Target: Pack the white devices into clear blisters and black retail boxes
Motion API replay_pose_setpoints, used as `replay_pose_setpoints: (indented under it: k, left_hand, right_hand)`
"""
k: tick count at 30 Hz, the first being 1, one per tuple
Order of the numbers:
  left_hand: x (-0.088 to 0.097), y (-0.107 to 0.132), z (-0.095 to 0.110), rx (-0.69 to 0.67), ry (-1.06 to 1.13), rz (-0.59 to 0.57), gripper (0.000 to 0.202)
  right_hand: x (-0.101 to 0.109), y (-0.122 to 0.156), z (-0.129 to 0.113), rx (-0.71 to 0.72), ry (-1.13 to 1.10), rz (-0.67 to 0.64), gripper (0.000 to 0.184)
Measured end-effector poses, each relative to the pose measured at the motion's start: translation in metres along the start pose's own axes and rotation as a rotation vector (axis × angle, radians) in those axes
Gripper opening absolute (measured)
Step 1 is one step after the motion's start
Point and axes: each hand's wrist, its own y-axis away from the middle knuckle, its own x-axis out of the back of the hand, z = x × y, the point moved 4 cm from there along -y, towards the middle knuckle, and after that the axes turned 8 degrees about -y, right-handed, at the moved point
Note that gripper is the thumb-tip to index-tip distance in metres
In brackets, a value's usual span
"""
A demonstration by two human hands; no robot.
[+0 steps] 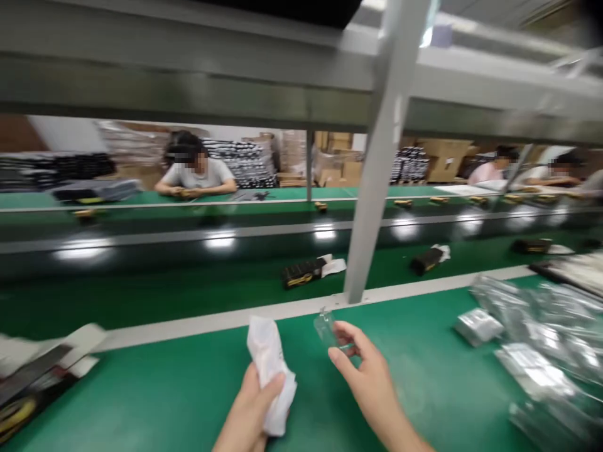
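A: White packet, position?
B: Near centre, above green bench; left hand wrapped round it.
A: Right hand?
B: Right of packet, thumb and fingers holding a clear plastic piece.
A: Beyond?
B: Clear packages, right; grey post, farther off.

Over the bench, a hand could pass rightward from the right grip until the plastic packs, or leftward from the left grip until the dark bundle, while the post stands just beyond the right grip.
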Motion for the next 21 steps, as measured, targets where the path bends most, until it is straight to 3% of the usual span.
replay_pose_setpoints:
  k: [3, 7, 12, 16, 21]
  left_hand:
    - [0.001, -0.004, 0.001, -0.183, 0.002, -0.035, 0.066]
    - [-0.016, 0.006, -0.004, -0.224, -0.061, -0.099, 0.063]
    - [-0.031, 0.022, -0.011, -0.245, 0.048, -0.308, 0.081]
    - [-0.029, 0.027, -0.012, -0.268, 0.161, -0.537, 0.077]
    - [-0.016, 0.016, -0.018, -0.207, 0.149, -0.317, 0.052]
  right_hand:
    - [-0.026, 0.017, 0.005, -0.035, 0.009, -0.134, 0.034]
    - [-0.05, 0.036, -0.003, 0.042, 0.051, -0.216, 0.021]
    - [-0.052, 0.039, -0.004, 0.106, 0.06, -0.189, 0.014]
    - [-0.05, 0.042, 0.003, 0.242, 0.157, -0.187, 0.014]
    - [-0.051, 0.05, 0.001, 0.517, 0.387, -0.186, 0.034]
